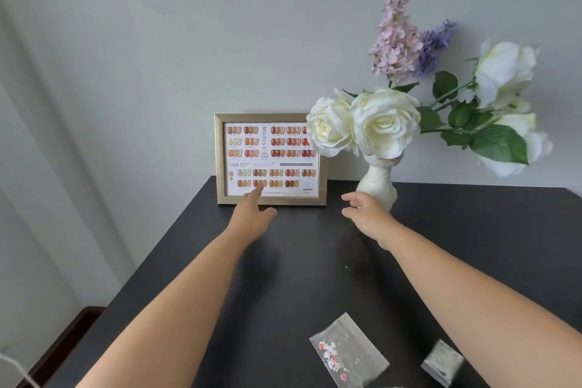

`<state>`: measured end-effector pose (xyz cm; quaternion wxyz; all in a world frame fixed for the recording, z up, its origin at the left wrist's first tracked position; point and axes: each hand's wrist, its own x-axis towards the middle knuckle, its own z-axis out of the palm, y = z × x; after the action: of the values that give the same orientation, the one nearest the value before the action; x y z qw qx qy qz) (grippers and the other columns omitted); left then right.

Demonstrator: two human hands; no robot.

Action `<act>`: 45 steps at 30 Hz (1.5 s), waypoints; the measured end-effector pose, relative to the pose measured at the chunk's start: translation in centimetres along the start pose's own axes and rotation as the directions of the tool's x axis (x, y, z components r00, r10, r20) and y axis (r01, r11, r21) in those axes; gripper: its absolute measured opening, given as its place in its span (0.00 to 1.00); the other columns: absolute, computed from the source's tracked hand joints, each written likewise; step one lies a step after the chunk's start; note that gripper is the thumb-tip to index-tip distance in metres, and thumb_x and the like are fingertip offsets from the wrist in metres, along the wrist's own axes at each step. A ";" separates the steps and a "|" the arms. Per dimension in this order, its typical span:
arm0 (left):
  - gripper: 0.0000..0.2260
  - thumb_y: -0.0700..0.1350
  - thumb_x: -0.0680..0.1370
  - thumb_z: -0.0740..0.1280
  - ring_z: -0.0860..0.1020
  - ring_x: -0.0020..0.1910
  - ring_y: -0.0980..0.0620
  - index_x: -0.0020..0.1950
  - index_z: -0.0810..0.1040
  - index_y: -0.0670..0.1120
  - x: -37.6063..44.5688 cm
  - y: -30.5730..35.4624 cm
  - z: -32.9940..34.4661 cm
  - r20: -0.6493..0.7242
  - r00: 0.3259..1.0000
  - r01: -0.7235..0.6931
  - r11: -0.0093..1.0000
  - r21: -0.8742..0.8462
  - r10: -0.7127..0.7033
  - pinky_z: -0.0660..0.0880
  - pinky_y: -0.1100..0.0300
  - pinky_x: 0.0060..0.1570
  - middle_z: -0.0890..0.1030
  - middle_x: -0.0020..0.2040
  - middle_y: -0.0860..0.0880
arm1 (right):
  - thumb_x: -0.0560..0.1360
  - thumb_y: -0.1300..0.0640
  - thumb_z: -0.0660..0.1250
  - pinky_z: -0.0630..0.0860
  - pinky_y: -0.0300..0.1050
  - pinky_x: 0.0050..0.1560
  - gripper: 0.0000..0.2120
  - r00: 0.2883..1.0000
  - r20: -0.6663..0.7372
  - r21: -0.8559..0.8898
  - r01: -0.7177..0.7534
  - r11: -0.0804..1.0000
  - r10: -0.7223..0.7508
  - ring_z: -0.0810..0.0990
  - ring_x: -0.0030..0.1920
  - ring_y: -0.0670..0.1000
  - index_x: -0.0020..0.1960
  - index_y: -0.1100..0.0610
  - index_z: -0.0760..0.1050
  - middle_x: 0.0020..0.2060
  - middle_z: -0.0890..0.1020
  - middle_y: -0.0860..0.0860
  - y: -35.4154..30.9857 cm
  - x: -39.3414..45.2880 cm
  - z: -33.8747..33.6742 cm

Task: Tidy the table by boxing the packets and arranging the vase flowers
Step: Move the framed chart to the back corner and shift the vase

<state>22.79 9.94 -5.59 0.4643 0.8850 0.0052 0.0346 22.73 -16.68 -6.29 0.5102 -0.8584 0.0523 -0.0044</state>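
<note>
Nearest the person, two packets lie flat on the dark table (472, 230). The clear packet (348, 353) has small red and white bits inside, and its long side runs from the near right to the far left. Just to its right sits a smaller grey packet (442, 362), partly hidden under the right arm and blurry, so which way it points is hard to tell.

Both bare arms stretch forward over the table. The left hand (252, 214) has its fingers spread and holds nothing; one finger points at the gold picture frame (220, 161). The right hand (367, 214) is also spread wide with nothing in it, and it is just in front of the white vase (378, 186); whether it touches the vase cannot be seen.

The vase stands upright at the back of the table, beside the frame. Its white roses (385, 120) hang low over the neck, and more white blooms lean far out to the right. The purple flower spikes (398, 38) point up.

Behind is a plain pale wall (189, 25), and a white curtain (37, 167) hangs on the left
</note>
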 end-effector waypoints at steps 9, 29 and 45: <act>0.31 0.47 0.76 0.67 0.71 0.68 0.49 0.77 0.59 0.51 -1.3 6.6 7.2 0.178 0.970 -0.169 0.986 0.005 0.165 0.70 0.48 0.67 0.66 0.76 0.49 | 0.74 0.59 0.63 0.72 0.42 0.46 0.11 0.977 -0.212 0.067 -0.001 0.998 0.015 0.77 0.50 0.46 0.49 0.43 0.77 0.51 0.80 0.45 2.9 -2.5 -8.4; 0.33 0.44 0.75 0.63 0.71 0.64 0.50 0.78 0.56 0.51 0.4 12.9 17.2 0.238 0.971 0.007 0.988 -0.157 0.031 0.66 0.60 0.51 0.66 0.76 0.49 | 0.75 0.62 0.62 0.67 0.46 0.63 0.31 0.999 -0.031 0.066 -0.034 0.997 0.036 0.67 0.70 0.52 0.76 0.46 0.60 0.73 0.68 0.48 4.0 0.7 -9.9; 0.28 0.46 0.78 0.67 0.72 0.69 0.51 0.77 0.63 0.51 -5.0 12.1 13.0 0.487 0.863 -0.157 0.988 0.004 0.135 0.67 0.53 0.69 0.72 0.71 0.51 | 0.75 0.58 0.66 0.69 0.44 0.55 0.25 1.000 0.014 0.034 -0.010 0.999 0.010 0.74 0.61 0.50 0.71 0.45 0.67 0.67 0.73 0.51 4.2 -4.4 -12.5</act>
<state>18.41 -7.83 -3.25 0.4275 0.8730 -0.1777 -0.1535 17.22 -29.23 -3.79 0.5252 -0.8493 0.0529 0.0032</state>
